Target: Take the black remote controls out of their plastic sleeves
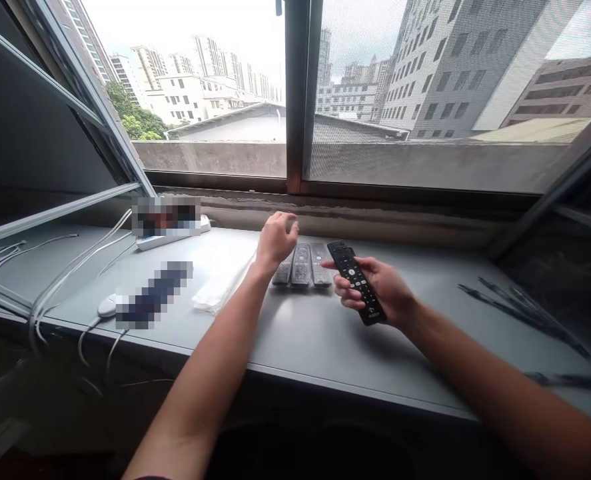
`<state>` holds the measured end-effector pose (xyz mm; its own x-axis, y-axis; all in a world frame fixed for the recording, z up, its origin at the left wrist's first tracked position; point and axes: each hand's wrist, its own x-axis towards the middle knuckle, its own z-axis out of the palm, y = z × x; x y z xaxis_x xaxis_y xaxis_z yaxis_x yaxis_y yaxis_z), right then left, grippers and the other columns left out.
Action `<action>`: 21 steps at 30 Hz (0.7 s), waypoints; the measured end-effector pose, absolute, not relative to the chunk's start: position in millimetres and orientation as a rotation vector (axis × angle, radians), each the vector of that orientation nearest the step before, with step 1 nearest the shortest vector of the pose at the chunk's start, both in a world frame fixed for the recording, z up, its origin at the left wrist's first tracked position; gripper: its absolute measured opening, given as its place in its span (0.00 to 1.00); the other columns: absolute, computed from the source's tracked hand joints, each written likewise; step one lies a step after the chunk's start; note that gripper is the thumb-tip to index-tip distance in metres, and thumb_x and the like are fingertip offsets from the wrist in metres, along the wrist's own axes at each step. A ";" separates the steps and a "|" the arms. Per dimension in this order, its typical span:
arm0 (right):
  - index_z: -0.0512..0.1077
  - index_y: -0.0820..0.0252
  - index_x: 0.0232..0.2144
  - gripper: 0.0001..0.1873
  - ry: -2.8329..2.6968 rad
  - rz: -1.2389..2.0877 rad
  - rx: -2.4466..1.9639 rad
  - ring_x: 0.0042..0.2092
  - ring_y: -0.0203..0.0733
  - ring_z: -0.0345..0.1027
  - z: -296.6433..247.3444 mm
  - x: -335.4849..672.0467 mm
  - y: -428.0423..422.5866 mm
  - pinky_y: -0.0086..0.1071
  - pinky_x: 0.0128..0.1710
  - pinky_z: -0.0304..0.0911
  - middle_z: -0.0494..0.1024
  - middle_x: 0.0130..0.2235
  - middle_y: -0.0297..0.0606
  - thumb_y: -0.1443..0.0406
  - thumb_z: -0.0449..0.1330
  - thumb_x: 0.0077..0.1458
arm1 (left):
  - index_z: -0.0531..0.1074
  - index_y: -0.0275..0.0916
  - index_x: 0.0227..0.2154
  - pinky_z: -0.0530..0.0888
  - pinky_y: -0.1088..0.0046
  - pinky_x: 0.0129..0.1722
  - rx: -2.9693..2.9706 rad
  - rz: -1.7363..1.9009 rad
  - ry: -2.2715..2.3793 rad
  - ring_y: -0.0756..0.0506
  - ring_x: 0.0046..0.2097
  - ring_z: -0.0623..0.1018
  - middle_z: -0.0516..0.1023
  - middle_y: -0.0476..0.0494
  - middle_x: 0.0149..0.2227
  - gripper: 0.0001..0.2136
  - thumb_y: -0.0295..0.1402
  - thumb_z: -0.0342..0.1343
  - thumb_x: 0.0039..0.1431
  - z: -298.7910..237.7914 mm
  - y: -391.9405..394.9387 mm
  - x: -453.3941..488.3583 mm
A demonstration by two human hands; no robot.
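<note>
My right hand is wrapped round a black remote control, holding it tilted just above the grey window ledge. My left hand hovers over the left end of a row of three grey remotes lying side by side on the ledge. Its fingers are loosely curled, with nothing visible in them. The left-most grey remote is partly hidden under that hand.
A white power strip with white cables lies at the back left. A white mouse-like object and a clear plastic bag lie left of the remotes. Dark thin strips lie at the right. The window stands behind.
</note>
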<state>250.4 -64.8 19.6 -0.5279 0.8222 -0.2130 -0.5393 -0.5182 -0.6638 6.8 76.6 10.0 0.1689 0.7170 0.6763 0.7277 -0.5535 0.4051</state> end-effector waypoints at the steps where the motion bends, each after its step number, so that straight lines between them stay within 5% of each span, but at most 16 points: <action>1: 0.75 0.68 0.59 0.25 -0.628 2.085 -0.659 0.25 0.39 0.60 20.1 250.2 -64.1 0.29 0.21 0.64 0.72 0.30 0.41 0.61 0.49 0.71 | 0.80 0.38 0.47 0.77 0.61 0.58 -2.418 -1.333 -1.422 0.39 0.54 0.81 0.84 0.38 0.50 0.09 0.29 0.55 0.72 4.0 75.8 6.2; 9: 0.76 0.64 0.55 0.16 -0.501 1.888 -0.716 0.29 0.38 0.71 17.2 244.1 -57.7 0.26 0.22 0.74 0.76 0.34 0.40 0.60 0.57 0.75 | 0.81 0.41 0.45 0.78 0.61 0.54 -2.496 -1.193 -1.221 0.40 0.51 0.80 0.85 0.40 0.47 0.08 0.28 0.56 0.72 -13.6 56.6 1.7; 14: 0.78 0.62 0.51 0.10 -0.503 1.839 -0.841 0.45 0.44 0.85 20.4 245.2 -58.9 0.34 0.46 0.85 0.86 0.45 0.46 0.64 0.58 0.76 | 0.81 0.42 0.45 0.79 0.61 0.54 -2.561 -1.214 -1.241 0.41 0.51 0.81 0.85 0.41 0.47 0.08 0.28 0.57 0.71 -13.7 50.8 11.1; 19: 0.78 0.60 0.55 0.12 -0.615 1.878 -0.853 0.36 0.38 0.85 19.9 249.1 -63.6 0.22 0.20 0.75 0.87 0.49 0.43 0.61 0.62 0.75 | 0.82 0.42 0.44 0.79 0.62 0.54 -2.620 -1.209 -1.249 0.41 0.51 0.82 0.86 0.42 0.48 0.08 0.27 0.57 0.70 -16.7 49.4 14.9; 21: 0.77 0.57 0.56 0.13 -0.674 1.822 -0.882 0.32 0.35 0.82 17.7 249.4 -65.0 0.21 0.18 0.72 0.87 0.45 0.39 0.63 0.66 0.72 | 0.82 0.42 0.44 0.79 0.62 0.53 -2.629 -1.210 -1.244 0.41 0.51 0.82 0.86 0.43 0.48 0.08 0.27 0.57 0.70 -18.1 50.0 15.4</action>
